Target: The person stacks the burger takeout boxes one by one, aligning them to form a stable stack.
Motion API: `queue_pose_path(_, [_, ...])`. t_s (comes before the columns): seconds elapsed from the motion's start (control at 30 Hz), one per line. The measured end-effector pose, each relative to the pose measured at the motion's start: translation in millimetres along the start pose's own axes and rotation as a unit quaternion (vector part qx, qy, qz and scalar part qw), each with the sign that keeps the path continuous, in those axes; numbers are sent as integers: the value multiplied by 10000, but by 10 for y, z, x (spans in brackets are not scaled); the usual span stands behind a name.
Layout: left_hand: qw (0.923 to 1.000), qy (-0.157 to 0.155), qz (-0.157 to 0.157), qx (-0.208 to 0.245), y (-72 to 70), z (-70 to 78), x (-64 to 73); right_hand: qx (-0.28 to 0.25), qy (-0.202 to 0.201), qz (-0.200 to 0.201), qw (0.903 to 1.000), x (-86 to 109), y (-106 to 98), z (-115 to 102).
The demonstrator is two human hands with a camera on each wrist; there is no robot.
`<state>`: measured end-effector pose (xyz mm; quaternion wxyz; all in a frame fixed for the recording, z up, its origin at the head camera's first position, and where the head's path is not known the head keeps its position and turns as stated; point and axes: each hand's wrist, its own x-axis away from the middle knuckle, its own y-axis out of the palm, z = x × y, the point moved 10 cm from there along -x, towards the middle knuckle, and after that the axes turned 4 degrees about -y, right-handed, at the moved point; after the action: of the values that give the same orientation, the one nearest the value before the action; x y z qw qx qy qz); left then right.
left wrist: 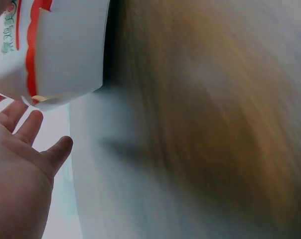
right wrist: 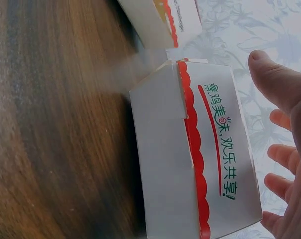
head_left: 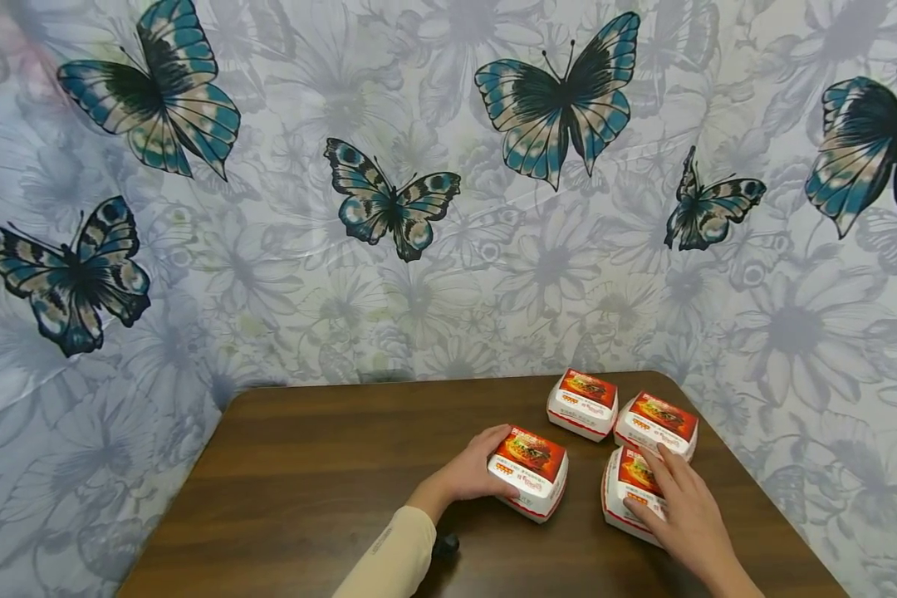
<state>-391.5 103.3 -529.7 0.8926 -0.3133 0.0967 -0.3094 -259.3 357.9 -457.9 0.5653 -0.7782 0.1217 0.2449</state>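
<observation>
In the head view, my left hand (head_left: 465, 472) grips a white-and-red burger box (head_left: 531, 469) near the middle of the table, thumb on the near side and fingers at the far left corner. The left wrist view shows that box's pale side and red scalloped edge, with little finger and palm below. My right hand (head_left: 686, 513) lies over another burger box (head_left: 629, 517) at the right, fingers spread across its top. From the right wrist, this box (right wrist: 190, 149) shows green lettering, and the thumb (right wrist: 270, 79) stands apart from it.
Behind the right hand stand two more burger boxes, one at the back (head_left: 583, 404) and one by the right edge (head_left: 656, 425). They sit on a brown wooden table (head_left: 306, 482). A small black object (head_left: 446, 546) shows beneath the left sleeve. Butterfly-patterned cloth (head_left: 419, 316) hangs behind.
</observation>
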Motion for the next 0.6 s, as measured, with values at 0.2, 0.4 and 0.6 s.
queue_pose_path(0.2, [9998,110,28,-142,-73,-52,162,-68,-22,37,10000,22,26,-31])
queue_pose_path(0.4, [9999,17,-4,-123,-116,-113,341,-54,3,30,10000,44,8,-52])
queue_pose_path(0.6, [9996,-123,63,247,-171,-192,527,-23,72,-28,10000,57,29,-36])
